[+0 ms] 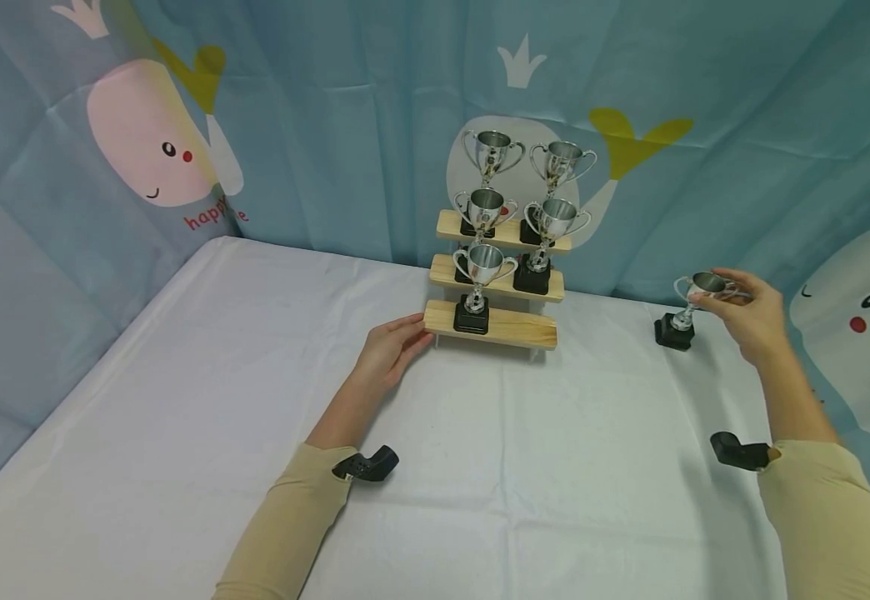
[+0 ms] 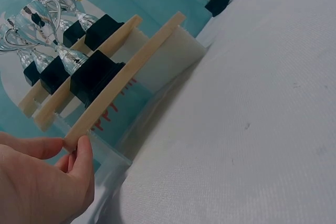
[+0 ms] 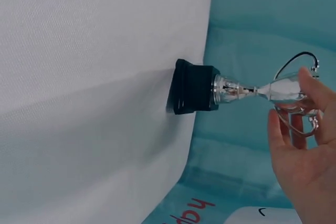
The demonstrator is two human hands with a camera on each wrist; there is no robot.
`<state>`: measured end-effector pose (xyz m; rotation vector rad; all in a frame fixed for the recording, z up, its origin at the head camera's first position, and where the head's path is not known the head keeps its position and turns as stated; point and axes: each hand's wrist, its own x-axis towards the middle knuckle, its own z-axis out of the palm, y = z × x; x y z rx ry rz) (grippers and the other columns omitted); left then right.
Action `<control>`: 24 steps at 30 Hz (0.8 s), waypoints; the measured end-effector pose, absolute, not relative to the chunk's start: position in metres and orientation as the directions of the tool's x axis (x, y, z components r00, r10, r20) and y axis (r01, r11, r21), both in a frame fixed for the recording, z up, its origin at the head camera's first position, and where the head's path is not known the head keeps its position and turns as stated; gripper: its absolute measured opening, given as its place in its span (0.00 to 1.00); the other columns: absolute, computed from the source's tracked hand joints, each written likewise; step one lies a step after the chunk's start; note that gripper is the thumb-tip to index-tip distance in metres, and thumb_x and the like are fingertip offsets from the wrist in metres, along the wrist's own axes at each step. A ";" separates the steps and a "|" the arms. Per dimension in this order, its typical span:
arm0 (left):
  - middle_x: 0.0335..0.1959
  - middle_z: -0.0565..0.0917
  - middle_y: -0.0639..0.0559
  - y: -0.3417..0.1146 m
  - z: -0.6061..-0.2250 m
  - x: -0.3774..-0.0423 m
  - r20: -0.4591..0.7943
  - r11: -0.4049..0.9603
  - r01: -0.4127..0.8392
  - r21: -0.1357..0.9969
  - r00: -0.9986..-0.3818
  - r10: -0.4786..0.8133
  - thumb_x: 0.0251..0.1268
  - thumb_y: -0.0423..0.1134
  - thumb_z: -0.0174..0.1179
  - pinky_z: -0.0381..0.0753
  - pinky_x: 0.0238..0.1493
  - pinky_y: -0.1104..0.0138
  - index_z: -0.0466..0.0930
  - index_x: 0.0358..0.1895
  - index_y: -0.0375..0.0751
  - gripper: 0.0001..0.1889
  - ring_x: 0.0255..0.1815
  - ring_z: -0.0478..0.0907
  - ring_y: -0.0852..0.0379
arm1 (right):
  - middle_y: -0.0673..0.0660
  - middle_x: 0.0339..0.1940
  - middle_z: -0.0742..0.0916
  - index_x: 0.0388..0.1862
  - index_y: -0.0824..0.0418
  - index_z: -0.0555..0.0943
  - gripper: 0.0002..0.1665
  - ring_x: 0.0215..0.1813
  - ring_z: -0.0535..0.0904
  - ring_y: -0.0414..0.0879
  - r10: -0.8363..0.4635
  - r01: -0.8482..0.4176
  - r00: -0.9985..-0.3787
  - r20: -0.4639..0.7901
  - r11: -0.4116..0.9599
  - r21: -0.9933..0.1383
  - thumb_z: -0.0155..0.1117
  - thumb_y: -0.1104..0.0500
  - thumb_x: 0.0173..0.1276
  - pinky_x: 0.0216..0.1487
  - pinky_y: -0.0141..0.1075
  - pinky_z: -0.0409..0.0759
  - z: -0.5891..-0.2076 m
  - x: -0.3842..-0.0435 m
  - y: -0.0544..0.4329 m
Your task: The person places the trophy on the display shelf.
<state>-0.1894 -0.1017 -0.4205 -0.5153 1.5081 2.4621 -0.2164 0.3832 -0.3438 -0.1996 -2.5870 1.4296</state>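
Observation:
My right hand (image 1: 748, 315) holds a small silver trophy (image 3: 286, 88) by its two-handled cup, fingers and thumb on either side. Its black base (image 1: 674, 332) is close to the white cloth at the far right; whether they touch I cannot tell. With thumb and fingers, my left hand (image 1: 392, 350) pinches the left end of the lowest wooden board (image 2: 137, 69) of a three-step display stand. One trophy (image 1: 474, 310) stands left of the middle on that board. Two more stand on the middle board (image 1: 501, 283), and another two on the top board (image 1: 506, 237).
A white cloth (image 1: 600, 467) covers the table. Behind the stand hangs a blue curtain (image 1: 315, 167) with printed whales and crowns, which also borders the table on the left and right. Clear supports (image 2: 181, 59) hold up the boards.

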 end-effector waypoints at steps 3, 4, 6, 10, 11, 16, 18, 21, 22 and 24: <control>0.71 0.75 0.35 -0.102 -0.420 -0.189 -0.395 -0.459 -0.351 0.816 -0.919 0.000 0.83 0.27 0.53 0.87 0.60 0.72 0.72 0.73 0.27 0.21 0.69 0.76 0.47 | 0.34 0.46 0.75 0.79 0.50 0.73 0.36 0.44 0.72 0.31 0.221 0.026 -0.969 0.108 0.529 -0.848 0.71 0.58 0.75 0.41 0.09 0.75 -0.343 -0.215 0.383; 0.71 0.75 0.35 -0.102 -0.420 -0.189 -0.394 -0.459 -0.351 0.816 -0.919 0.001 0.83 0.27 0.53 0.87 0.60 0.72 0.72 0.73 0.27 0.21 0.69 0.76 0.47 | 0.34 0.46 0.74 0.79 0.50 0.74 0.36 0.43 0.72 0.31 0.230 0.029 -0.967 0.111 0.529 -0.848 0.72 0.58 0.74 0.41 0.09 0.75 -0.344 -0.215 0.383; 0.71 0.75 0.35 -0.102 -0.420 -0.189 -0.395 -0.457 -0.351 0.817 -0.919 -0.001 0.82 0.27 0.53 0.87 0.60 0.72 0.72 0.73 0.27 0.21 0.69 0.76 0.47 | 0.34 0.45 0.74 0.79 0.52 0.74 0.36 0.43 0.72 0.31 0.250 0.032 -0.961 0.120 0.529 -0.848 0.72 0.59 0.74 0.40 0.09 0.75 -0.344 -0.214 0.383; 0.71 0.75 0.35 -0.102 -0.421 -0.189 -0.400 -0.450 -0.355 0.819 -0.917 -0.005 0.83 0.28 0.54 0.87 0.60 0.72 0.72 0.73 0.28 0.21 0.69 0.77 0.47 | 0.35 0.45 0.74 0.79 0.56 0.73 0.37 0.42 0.72 0.31 0.299 0.043 -0.944 0.136 0.522 -0.852 0.72 0.59 0.73 0.39 0.10 0.75 -0.343 -0.214 0.383; 0.70 0.75 0.35 -0.102 -0.421 -0.189 -0.402 -0.448 -0.357 0.820 -0.916 -0.006 0.83 0.28 0.54 0.87 0.60 0.72 0.73 0.73 0.28 0.21 0.68 0.77 0.47 | 0.36 0.45 0.74 0.79 0.57 0.72 0.37 0.42 0.71 0.31 0.308 0.042 -0.941 0.141 0.521 -0.853 0.72 0.59 0.73 0.39 0.10 0.75 -0.343 -0.214 0.383; 0.70 0.76 0.35 -0.102 -0.420 -0.190 -0.401 -0.449 -0.354 0.820 -0.916 -0.009 0.82 0.28 0.54 0.87 0.60 0.72 0.73 0.72 0.28 0.21 0.68 0.77 0.47 | 0.36 0.45 0.74 0.79 0.56 0.72 0.38 0.43 0.71 0.31 0.331 0.047 -0.931 0.152 0.522 -0.852 0.72 0.59 0.73 0.38 0.10 0.74 -0.339 -0.213 0.383; 0.70 0.75 0.35 -0.102 -0.420 -0.190 -0.399 -0.450 -0.353 0.820 -0.917 -0.007 0.82 0.28 0.54 0.87 0.61 0.72 0.73 0.72 0.28 0.21 0.68 0.77 0.48 | 0.35 0.45 0.74 0.80 0.56 0.72 0.38 0.43 0.71 0.31 0.333 0.046 -0.930 0.157 0.528 -0.848 0.72 0.58 0.73 0.38 0.10 0.74 -0.338 -0.212 0.383; 0.70 0.75 0.35 -0.102 -0.420 -0.190 -0.401 -0.453 -0.356 0.817 -0.916 -0.003 0.83 0.28 0.53 0.87 0.61 0.72 0.73 0.73 0.28 0.21 0.68 0.77 0.48 | 0.34 0.45 0.74 0.80 0.56 0.72 0.38 0.43 0.71 0.30 0.336 0.041 -0.927 0.165 0.529 -0.848 0.72 0.59 0.73 0.37 0.10 0.74 -0.336 -0.211 0.382; 0.70 0.75 0.35 -0.102 -0.420 -0.190 -0.402 -0.454 -0.358 0.816 -0.915 -0.002 0.83 0.28 0.53 0.87 0.61 0.72 0.73 0.73 0.28 0.21 0.68 0.77 0.48 | 0.34 0.45 0.74 0.80 0.56 0.71 0.38 0.43 0.71 0.30 0.336 0.039 -0.927 0.167 0.527 -0.849 0.72 0.59 0.74 0.37 0.10 0.74 -0.336 -0.210 0.382; 0.70 0.75 0.35 -0.102 -0.420 -0.190 -0.405 -0.454 -0.360 0.815 -0.914 -0.002 0.83 0.28 0.53 0.87 0.60 0.72 0.73 0.73 0.28 0.21 0.69 0.77 0.48 | 0.34 0.45 0.74 0.80 0.57 0.71 0.38 0.43 0.72 0.30 0.335 0.034 -0.927 0.167 0.519 -0.854 0.72 0.60 0.74 0.37 0.10 0.74 -0.335 -0.209 0.382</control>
